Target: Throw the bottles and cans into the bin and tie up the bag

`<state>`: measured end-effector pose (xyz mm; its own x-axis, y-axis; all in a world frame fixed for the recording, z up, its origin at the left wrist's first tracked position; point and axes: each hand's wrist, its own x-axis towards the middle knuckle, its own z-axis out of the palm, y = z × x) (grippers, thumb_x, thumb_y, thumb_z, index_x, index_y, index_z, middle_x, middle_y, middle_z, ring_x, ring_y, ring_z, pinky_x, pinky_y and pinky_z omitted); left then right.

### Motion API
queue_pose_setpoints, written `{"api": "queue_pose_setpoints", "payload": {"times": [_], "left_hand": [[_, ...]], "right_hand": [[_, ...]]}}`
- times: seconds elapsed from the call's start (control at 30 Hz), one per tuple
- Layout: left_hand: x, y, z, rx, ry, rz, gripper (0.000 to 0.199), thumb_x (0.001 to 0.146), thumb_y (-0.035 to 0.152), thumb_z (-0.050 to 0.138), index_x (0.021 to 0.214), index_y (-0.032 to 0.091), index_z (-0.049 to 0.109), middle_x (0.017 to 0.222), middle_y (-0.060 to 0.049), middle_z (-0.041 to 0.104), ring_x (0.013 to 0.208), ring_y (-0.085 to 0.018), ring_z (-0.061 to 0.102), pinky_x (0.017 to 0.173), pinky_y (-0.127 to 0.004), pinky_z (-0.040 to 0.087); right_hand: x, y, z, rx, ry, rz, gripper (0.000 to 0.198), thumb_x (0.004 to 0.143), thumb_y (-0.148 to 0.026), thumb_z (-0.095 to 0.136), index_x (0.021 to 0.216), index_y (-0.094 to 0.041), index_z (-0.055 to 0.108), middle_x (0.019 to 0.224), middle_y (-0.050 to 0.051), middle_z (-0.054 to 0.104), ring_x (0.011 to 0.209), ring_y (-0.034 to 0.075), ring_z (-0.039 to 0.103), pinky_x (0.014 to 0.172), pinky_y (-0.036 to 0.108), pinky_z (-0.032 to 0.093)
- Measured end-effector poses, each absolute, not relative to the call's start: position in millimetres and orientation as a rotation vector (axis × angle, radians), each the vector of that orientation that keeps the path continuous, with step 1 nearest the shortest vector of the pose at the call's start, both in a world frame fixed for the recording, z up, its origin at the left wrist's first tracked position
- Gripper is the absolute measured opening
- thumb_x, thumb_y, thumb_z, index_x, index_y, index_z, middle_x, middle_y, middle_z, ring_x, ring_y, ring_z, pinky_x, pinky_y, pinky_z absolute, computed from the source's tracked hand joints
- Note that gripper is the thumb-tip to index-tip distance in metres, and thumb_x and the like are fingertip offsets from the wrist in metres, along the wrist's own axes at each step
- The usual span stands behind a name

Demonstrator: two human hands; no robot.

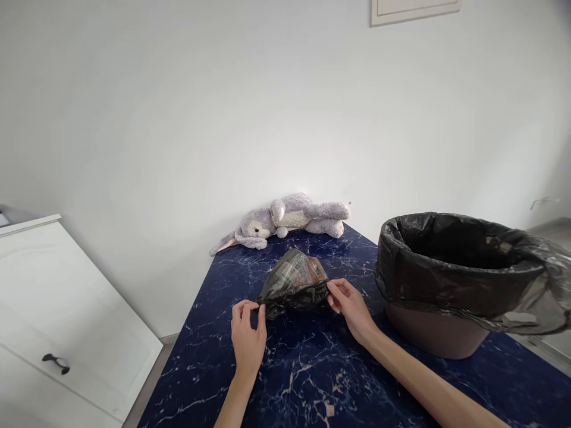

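A black, see-through garbage bag (297, 282) with rubbish inside rests on the dark blue marbled table, its gathered edge facing me. My left hand (248, 333) pinches the left end of that edge between thumb and fingers. At the opposite end, my right hand (350, 304) pinches the bag's right corner. Through the thin plastic I see something pale with green lines and something reddish, whose kinds I cannot make out.
A brown trash bin (437, 330) lined with a black bag (455, 285) stands at the right on the table (303, 380). A grey plush bunny (289, 217) lies on its side along the back wall. Left of the table is a white cabinet (66, 309).
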<state>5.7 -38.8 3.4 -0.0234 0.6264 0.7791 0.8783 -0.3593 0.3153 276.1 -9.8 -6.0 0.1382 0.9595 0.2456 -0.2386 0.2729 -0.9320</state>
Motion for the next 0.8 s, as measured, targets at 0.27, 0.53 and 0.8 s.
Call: {"api": "queue_pose_setpoints", "payload": {"times": [0.27, 0.53, 0.8], "left_hand": [[16, -50, 5, -2.151, -1.478, -1.181, 0.026, 0.101, 0.033, 0.065, 0.126, 0.028, 0.064, 0.131, -0.012, 0.055, 0.121, -0.031, 0.057, 0.1, -0.05, 0.053], [24, -61, 7, -2.228, -1.351, -1.09, 0.015, 0.102, 0.021, 0.061, 0.107, 0.03, 0.072, 0.129, -0.01, 0.059, 0.124, -0.033, 0.055, 0.102, -0.055, 0.05], [26, -64, 9, -2.179, -1.373, -1.323, 0.008, 0.104, 0.021, 0.057, 0.101, 0.025, 0.063, 0.12, -0.009, 0.058, 0.113, -0.027, 0.057, 0.097, -0.047, 0.052]], "right_hand": [[261, -27, -10, -0.903, -1.33, 0.925, 0.036, 0.1, -0.06, 0.059, 0.102, -0.024, 0.061, 0.072, -0.003, 0.055, 0.058, 0.016, 0.053, 0.054, 0.028, 0.042], [257, -52, -4, -0.84, -1.615, 0.272, 0.009, 0.103, -0.028, 0.057, 0.101, -0.026, 0.048, 0.104, 0.006, 0.051, 0.071, 0.015, 0.053, 0.06, 0.03, 0.041], [241, -59, -14, -0.848, -2.167, 0.277, 0.034, 0.101, -0.026, 0.056, 0.134, -0.022, 0.045, 0.082, -0.003, 0.066, 0.063, 0.017, 0.063, 0.057, 0.029, 0.036]]}}
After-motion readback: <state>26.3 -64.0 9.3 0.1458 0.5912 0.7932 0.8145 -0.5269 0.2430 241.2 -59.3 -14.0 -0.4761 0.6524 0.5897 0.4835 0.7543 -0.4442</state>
